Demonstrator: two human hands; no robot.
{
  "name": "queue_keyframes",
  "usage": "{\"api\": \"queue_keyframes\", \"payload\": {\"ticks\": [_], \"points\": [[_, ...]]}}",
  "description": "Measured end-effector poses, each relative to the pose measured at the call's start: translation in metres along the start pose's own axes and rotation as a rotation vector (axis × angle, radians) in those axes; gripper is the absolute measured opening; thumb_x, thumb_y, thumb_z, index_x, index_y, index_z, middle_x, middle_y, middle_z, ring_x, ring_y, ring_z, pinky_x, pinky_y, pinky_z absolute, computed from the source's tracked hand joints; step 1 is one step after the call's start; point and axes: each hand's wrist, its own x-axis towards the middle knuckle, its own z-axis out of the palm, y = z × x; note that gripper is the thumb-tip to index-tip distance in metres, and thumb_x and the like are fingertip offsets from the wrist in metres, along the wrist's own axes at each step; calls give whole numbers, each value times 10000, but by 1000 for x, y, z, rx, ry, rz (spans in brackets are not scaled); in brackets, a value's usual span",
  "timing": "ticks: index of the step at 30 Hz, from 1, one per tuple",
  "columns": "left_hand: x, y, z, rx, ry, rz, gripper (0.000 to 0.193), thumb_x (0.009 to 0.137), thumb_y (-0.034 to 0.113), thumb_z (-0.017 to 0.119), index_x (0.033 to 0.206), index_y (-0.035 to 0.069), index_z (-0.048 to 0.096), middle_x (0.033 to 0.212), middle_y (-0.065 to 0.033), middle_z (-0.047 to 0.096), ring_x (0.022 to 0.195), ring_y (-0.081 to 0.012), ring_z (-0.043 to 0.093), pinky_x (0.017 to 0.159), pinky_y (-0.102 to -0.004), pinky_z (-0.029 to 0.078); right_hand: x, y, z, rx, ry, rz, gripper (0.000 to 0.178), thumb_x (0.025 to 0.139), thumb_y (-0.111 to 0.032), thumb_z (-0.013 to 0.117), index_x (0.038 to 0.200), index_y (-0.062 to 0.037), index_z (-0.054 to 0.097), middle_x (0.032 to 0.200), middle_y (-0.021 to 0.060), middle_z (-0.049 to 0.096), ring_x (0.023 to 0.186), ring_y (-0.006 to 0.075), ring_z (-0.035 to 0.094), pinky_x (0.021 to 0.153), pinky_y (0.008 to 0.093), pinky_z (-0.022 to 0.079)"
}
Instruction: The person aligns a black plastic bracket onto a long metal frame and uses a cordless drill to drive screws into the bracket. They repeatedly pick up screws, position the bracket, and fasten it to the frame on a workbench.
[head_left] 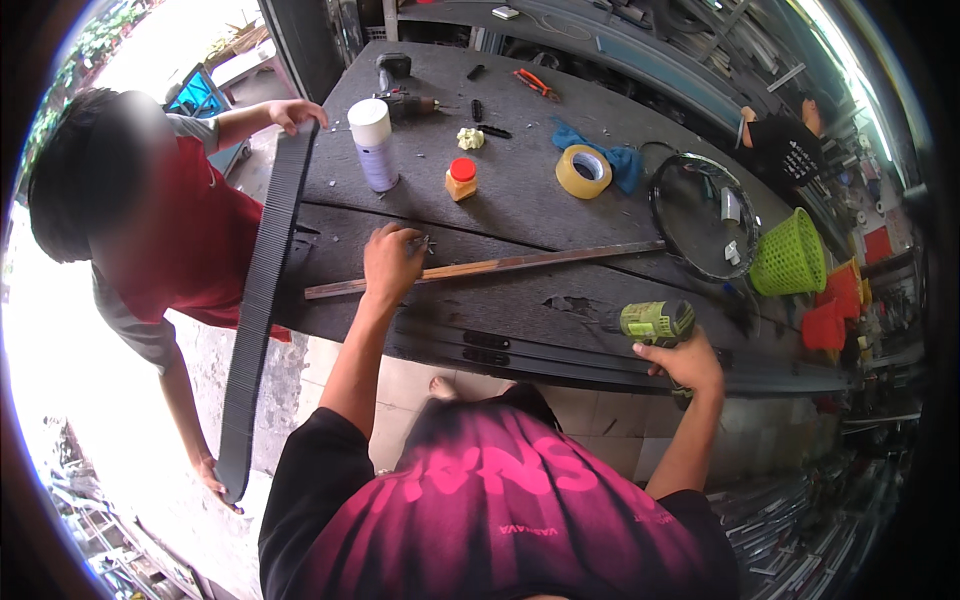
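- Left hand [393, 262]: closed, fingertips pinching small silvery metal pieces [427, 244], type indeterminate, over the long, narrow brown strip [480, 268] on the dark grey worktable [440, 82].
- Yellow-green cordless drill [657, 320]: above the worktable's near edge; nose points left, body's long axis roughly crosswise, handle slanting to lower right.
- Right hand [690, 360]: wrapped around the drill's handle. Recommended: firm grip, steady wrist, nose kept clear of the left hand's fingers.
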Motion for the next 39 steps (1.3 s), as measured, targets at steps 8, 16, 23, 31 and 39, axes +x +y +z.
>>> {"api": "queue_keyframes", "payload": {"ticks": [8,16,23,31,39], "points": [[5,-3,32,68,113,-17,101,859,175,875,958,166,888,1094,-82,775,1131,-354,713,950,-522,586,-5,15,9,88,17,-76,388,940,-70,932,1293,23,800,1073,79,841,704,174,742,576,340,625],[10,3,33,179,12,-49,147,903,226,865,987,112,825,1175,-103,765,1206,-356,689,980,-533,587,-20,20,19,72,43,-159,314,917,-79,957,1162,69,830,956,107,834,672,161,748,567,324,619],[-1,6,16,-162,163,-96,160,907,191,855,1002,68,815,1093,-174,806,1109,-422,747,998,-537,587,-29,35,40,187,158,-289,351,912,-116,978,1147,64,790,947,113,811,691,151,744,601,319,598],[-53,56,-62,-1248,-106,-134,152,946,108,895,1039,-5,855,974,-38,853,923,-116,783,890,-293,623,-35,40,94,535,-75,-522,294,1078,-61,717,1352,45,701,1123,99,768,801,170,700,727,331,569],[-160,62,-106,-1487,-116,-225,284,1071,195,866,1270,-4,834,1065,-24,823,1008,-113,763,933,-312,616,-20,22,125,505,-454,-557,295,1137,-146,640,1359,42,690,1186,111,766,874,158,701,805,314,559]]}}
